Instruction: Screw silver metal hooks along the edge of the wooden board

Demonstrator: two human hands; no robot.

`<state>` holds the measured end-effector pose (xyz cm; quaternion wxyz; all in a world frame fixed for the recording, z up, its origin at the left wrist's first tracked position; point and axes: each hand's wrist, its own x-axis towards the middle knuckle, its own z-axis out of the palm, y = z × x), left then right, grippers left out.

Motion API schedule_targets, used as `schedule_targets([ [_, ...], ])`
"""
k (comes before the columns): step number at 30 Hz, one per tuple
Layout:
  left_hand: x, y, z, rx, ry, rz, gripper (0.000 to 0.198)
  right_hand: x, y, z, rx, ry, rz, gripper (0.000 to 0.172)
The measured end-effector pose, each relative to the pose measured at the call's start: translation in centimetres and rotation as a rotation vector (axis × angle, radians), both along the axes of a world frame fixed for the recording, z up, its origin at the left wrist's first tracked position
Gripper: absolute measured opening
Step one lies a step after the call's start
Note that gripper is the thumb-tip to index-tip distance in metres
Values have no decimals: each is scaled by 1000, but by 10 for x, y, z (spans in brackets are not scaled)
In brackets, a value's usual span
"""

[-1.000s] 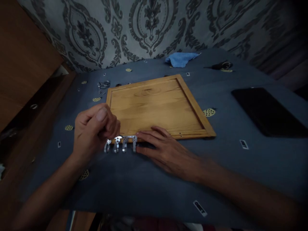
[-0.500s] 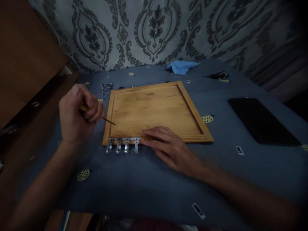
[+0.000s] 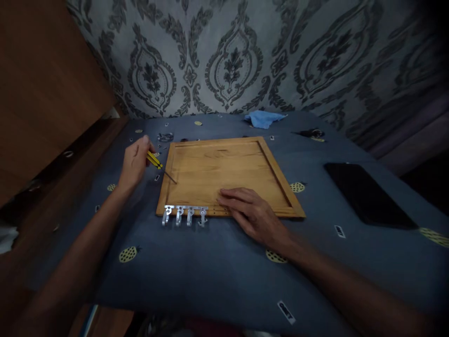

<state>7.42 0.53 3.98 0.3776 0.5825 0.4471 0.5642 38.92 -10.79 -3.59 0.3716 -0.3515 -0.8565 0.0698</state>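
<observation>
My left hand (image 3: 135, 161) is closed on a screwdriver (image 3: 154, 160) with a yellow and black handle. The thin dark shaft slants down to the right over the left side of a framed wooden board (image 3: 217, 168). Fingers stretched out, my right hand (image 3: 254, 213) lies on the board's near edge. To its left, a silver metal rack with several hooks (image 3: 185, 208) sits along that same edge, its hooks hanging over the front. A few small dark holes show in the edge between the rack and my right fingers.
Beyond the board's far left corner lie a small heap of metal hooks (image 3: 165, 137) and tiny loose screws (image 3: 162, 147). A blue cloth (image 3: 264, 119) and a dark object (image 3: 312, 133) are at the back. A black flat slab (image 3: 366, 194) rests at right. Wooden furniture (image 3: 45, 93) borders the left.
My left hand has moved away from me, and its grip on the screwdriver has shifted so more yellow handle shows. My right hand has slid slightly right along the board's edge, away from the rack.
</observation>
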Motion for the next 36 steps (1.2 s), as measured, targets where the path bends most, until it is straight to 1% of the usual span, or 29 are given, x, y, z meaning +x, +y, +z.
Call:
schedule_targets([
  [3, -18, 8, -4, -81, 87, 16, 35, -1, -1, 2, 8, -30, -22, 38],
  [5, -21, 10, -10, -133, 125, 4, 31, -2, -1, 4, 27, -42, -21, 38],
  [8, -15, 10, -20, -243, 165, -51, 30, -3, -1, 6, 76, -24, -15, 37],
  [11, -3, 6, -29, -324, 141, -110, 30, -3, -1, 6, 103, -15, -16, 38],
  [13, 6, 2, -31, -339, 87, -145, 36, -3, -1, 6, 125, -19, -7, 38],
  [16, 17, -5, -34, -308, 4, -184, 54, -3, -1, 4, 141, -34, -8, 36],
  [17, 20, -6, -35, -289, -13, -191, 57, -3, -1, 3, 139, -39, -11, 36],
  [18, 21, -7, -36, -270, -21, -194, 57, -3, -1, 2, 135, -41, -13, 36],
  [20, 20, -5, -41, -234, -11, -187, 49, -3, 0, 1, 125, -43, -12, 37],
  [23, 10, 7, -50, -203, 69, -133, 32, -2, 1, -2, 100, -51, -4, 36],
  [25, 0, 18, -56, -200, 151, -58, 31, -1, 2, -4, 83, -51, 7, 37],
  [28, -17, 30, -62, -207, 280, 84, 36, -1, 3, -7, 47, -19, 22, 37],
  [30, -27, 33, -62, -217, 371, 158, 37, -2, 3, -6, 20, 8, 23, 35],
  [33, -34, 28, -59, -230, 511, 233, 36, -7, -1, -2, -2, -29, 19, 29],
  [36, -34, 24, -54, -181, 643, 284, 28, -11, -4, 6, -48, -104, -19, 34],
])
